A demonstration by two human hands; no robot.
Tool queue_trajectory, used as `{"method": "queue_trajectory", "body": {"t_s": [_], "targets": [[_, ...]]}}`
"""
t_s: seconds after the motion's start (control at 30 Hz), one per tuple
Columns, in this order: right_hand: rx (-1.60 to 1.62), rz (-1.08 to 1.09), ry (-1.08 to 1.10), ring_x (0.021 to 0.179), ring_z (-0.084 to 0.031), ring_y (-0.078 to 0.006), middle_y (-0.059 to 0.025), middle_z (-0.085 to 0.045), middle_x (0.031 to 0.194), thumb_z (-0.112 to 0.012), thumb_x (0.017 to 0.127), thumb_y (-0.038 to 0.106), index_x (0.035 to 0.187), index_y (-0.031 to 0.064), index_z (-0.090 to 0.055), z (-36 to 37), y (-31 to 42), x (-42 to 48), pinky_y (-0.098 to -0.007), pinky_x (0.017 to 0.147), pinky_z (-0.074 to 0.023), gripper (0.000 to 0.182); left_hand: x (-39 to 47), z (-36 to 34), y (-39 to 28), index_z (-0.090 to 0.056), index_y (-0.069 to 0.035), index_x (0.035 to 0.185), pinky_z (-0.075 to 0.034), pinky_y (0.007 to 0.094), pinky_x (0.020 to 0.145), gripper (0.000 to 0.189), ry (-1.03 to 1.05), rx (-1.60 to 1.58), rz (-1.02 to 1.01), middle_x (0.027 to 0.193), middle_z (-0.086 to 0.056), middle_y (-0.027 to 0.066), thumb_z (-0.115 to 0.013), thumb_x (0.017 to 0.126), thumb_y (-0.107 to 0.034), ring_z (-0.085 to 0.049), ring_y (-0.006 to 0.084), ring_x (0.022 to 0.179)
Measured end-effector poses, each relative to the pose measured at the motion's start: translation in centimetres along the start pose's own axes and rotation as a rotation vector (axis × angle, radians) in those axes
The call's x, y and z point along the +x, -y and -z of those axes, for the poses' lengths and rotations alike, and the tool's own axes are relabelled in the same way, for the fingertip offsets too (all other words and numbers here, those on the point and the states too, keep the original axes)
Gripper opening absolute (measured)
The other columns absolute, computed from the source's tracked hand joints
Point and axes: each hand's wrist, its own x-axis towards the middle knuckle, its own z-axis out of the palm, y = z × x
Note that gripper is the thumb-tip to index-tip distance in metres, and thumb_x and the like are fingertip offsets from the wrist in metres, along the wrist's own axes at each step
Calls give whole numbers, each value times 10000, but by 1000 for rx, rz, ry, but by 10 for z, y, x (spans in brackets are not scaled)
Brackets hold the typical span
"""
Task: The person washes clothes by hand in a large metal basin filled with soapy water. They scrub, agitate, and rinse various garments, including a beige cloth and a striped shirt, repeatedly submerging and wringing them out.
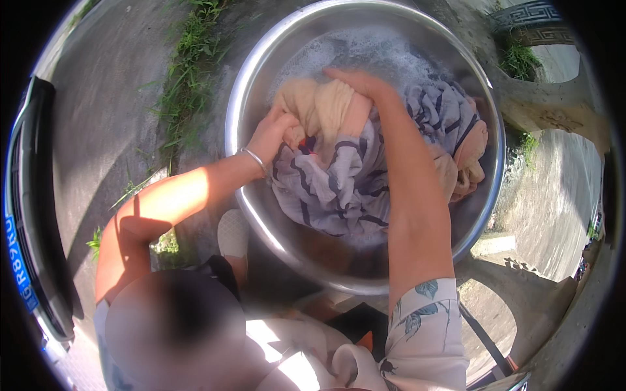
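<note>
A large metal basin holds soapy water with foam and wet cloth. My left hand, a bangle at its wrist, has its fingers closed on the left end of a bunched cream cloth. Over the upper right part of that cloth lies my right hand, palm down, fingers pointing left; whether it grips is hidden. Grey cloth with dark stripes is heaped below both hands. More striped cloth and pinkish cloth lie at the basin's right side.
Concrete ground with a grass strip lies left of the basin. A car's bumper is at the far left. Carved stone furniture stands at the right. A light shoe is close to the basin's lower left rim.
</note>
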Motion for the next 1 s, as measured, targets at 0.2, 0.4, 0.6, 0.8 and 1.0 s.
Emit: {"method": "queue_trajectory", "body": {"t_s": [0.2,0.4,0.6,0.8,1.0], "targets": [[-195,129,-270,975,-620,-428,-287,-656,1062,-566,809,481,967,-51,-703,-17,44,-92,-457,875,-477,572,58,-20,-28,-506,22,1308,-487,389,909,716,-474,206,16,1244,-598,212,-679,783,-433,-607,287,1072],[-258,232,-716,854,-535,-396,-215,-602,841,-538,901,223,853,-54,-618,-38,50,-268,-470,773,-429,292,-12,-69,-49,-626,-24,1015,-482,404,828,423,-120,551,-485,979,-655,167,-714,702,-295,-616,326,937],[-334,237,-559,775,-477,-356,-161,-514,815,-578,868,87,823,14,-550,-64,63,-399,-465,703,-397,89,-130,-106,-45,-546,-53,889,-450,419,690,323,272,647,-1045,827,-480,135,-733,653,-169,-548,346,788],[-405,470,-520,672,-462,-312,-120,-436,726,-660,721,307,753,55,-542,-103,22,-395,-420,606,-382,280,-127,-106,-15,-538,-105,744,-418,330,513,253,651,682,-1370,764,-469,65,-716,685,-275,-529,227,636],[-363,668,-544,587,-475,-253,-57,-426,661,-628,706,387,675,112,-543,-129,-15,-309,-375,525,-362,290,-62,-84,8,-465,-132,609,-317,289,399,252,616,644,-1467,651,-417,20,-684,661,-243,-461,163,459]]}}
